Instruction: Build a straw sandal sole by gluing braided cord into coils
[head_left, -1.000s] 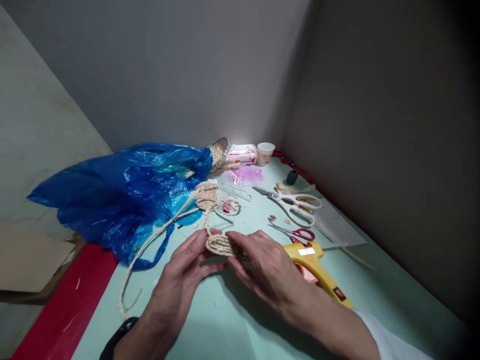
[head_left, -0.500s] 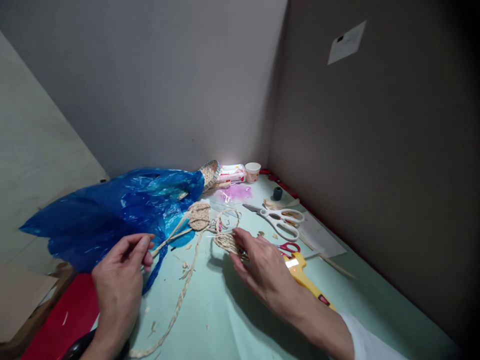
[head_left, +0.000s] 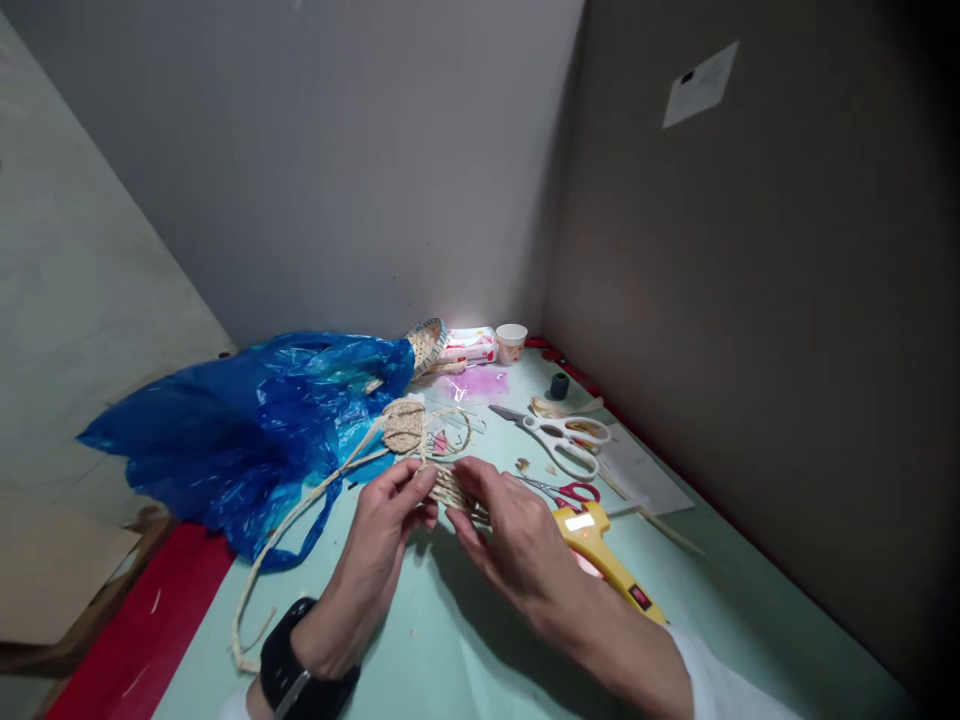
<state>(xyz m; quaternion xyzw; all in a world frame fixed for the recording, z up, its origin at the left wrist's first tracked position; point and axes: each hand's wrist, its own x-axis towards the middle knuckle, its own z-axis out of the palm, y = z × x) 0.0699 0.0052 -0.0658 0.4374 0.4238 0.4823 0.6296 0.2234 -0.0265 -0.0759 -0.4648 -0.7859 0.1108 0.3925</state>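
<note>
A small coil of braided straw rope (head_left: 452, 489) lies on the pale green table (head_left: 465, 640) between my two hands. My left hand (head_left: 390, 515) pinches its left edge with fingers curled. My right hand (head_left: 510, 540) grips its right side, fingers bent over it. The braid runs up to a woven straw disc (head_left: 403, 425). A long loose tail of braid (head_left: 292, 520) trails down to the left. A black watch sits on my left wrist.
A blue plastic bag (head_left: 255, 430) fills the left. A yellow glue gun (head_left: 600, 550) lies right beside my right hand, with red scissors (head_left: 570, 492) and white scissors (head_left: 562, 435) behind it. A woven basket (head_left: 426, 345), a packet and a paper cup (head_left: 511, 343) stand by the wall.
My left hand has come back from the left by the blue bag to the straw coil and taken hold of it. The loose braid tail has swung left.
</note>
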